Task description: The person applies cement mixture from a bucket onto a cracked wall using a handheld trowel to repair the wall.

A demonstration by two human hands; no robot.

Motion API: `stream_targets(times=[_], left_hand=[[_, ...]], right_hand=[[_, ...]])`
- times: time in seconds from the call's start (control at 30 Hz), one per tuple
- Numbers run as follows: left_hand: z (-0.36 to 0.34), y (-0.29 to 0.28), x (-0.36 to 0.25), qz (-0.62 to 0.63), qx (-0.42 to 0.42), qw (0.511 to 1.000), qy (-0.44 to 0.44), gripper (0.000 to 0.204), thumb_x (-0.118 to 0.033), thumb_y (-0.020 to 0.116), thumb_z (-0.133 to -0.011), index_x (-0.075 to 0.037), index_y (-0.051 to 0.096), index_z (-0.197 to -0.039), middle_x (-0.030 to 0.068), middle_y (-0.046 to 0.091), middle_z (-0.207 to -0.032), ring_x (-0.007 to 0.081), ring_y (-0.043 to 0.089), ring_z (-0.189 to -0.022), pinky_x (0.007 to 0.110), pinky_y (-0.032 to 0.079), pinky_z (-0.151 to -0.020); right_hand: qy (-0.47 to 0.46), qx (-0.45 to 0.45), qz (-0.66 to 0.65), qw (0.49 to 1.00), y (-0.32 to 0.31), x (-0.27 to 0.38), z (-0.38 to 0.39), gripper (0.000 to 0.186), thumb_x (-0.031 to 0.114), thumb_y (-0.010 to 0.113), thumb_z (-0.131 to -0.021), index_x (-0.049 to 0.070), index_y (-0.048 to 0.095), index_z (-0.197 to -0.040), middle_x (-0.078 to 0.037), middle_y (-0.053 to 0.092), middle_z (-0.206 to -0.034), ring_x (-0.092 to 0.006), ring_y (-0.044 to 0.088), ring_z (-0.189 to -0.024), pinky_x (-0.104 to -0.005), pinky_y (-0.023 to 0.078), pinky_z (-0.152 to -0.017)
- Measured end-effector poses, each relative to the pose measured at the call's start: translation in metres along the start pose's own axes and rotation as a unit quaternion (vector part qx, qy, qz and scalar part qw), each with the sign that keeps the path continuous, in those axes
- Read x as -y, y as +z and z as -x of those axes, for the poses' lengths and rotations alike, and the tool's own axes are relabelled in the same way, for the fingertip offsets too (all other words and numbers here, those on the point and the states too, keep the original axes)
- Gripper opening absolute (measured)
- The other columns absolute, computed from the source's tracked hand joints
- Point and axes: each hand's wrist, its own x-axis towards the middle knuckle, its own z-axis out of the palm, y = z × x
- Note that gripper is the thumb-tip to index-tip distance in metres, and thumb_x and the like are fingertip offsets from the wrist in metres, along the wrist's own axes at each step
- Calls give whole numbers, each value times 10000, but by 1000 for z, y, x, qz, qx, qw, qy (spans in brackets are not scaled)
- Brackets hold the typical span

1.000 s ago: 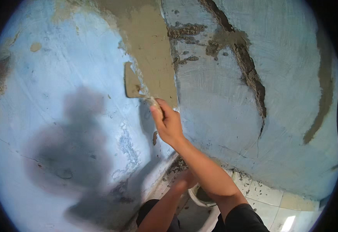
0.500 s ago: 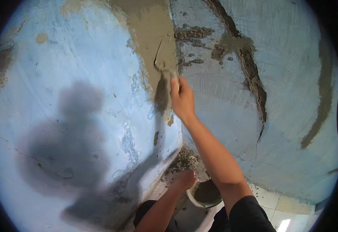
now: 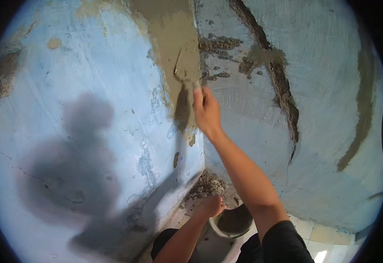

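My right hand [image 3: 207,111] is wrapped round the handle of a trowel [image 3: 185,72] and reaches up to the corner of two walls. The trowel's mortar-smeared blade lies against a strip of wet mortar [image 3: 170,33] on the left wall, beside the corner. Lower down, my left hand [image 3: 212,206] is closed at the rim of a bucket [image 3: 216,229]. Grey-brown mortar shows inside it. My right forearm hides part of the bucket's right side.
A deep, rough crack [image 3: 283,87] runs down the right wall [image 3: 252,127]. Farther right is a darker filled strip [image 3: 363,109]. Loose rubble [image 3: 209,184] lies on the floor in the corner. My shadow [image 3: 75,171] falls on the blue left wall [image 3: 90,57].
The view has shifted slightly. The trowel stays on the mortar strip at nearly the same place, and my left hand remains at the bucket's rim.
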Motion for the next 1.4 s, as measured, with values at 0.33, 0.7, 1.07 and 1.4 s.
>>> stream_targets(times=[0.33, 0.7, 1.07, 1.4], left_hand=[[-12, 4, 2, -14, -8, 1000, -24, 410, -347, 684, -934, 58, 708, -999, 274, 711, -1000, 432, 692, -993, 522, 545, -871], [-5, -3, 26, 31, -27, 999, -16, 408, -339, 680, -943, 37, 700, -1100, 252, 718, -1052, 421, 683, -1040, 485, 548, -868], [154, -52, -14, 87, -177, 974, -109, 323, -235, 662, -954, -5, 660, -1180, 192, 679, -821, 376, 677, -765, 479, 509, -699], [243, -153, -69, 134, -145, 968, -155, 380, -286, 692, -955, 30, 647, -1162, 208, 691, -836, 379, 686, -778, 456, 525, -717]], right_hand=[[-9, -34, -9, 999, -6, -5, -39, 345, 341, 527, -1082, 21, 632, -1154, -18, 563, -731, -98, 508, -658, -291, 425, -599], [24, 9, -6, 1000, -22, 12, 36, 325, 317, 556, -1057, 12, 596, -1164, -126, 624, -707, -190, 573, -631, -362, 472, -611], [210, -39, -1, 977, 29, 108, 8, 294, 270, 544, -1064, 2, 542, -1187, -239, 620, -765, -375, 615, -651, -435, 481, -636], [314, -93, 8, 945, 12, 170, -53, 270, 291, 525, -1063, 26, 561, -1101, -260, 632, -734, -472, 639, -689, -503, 476, -612]])
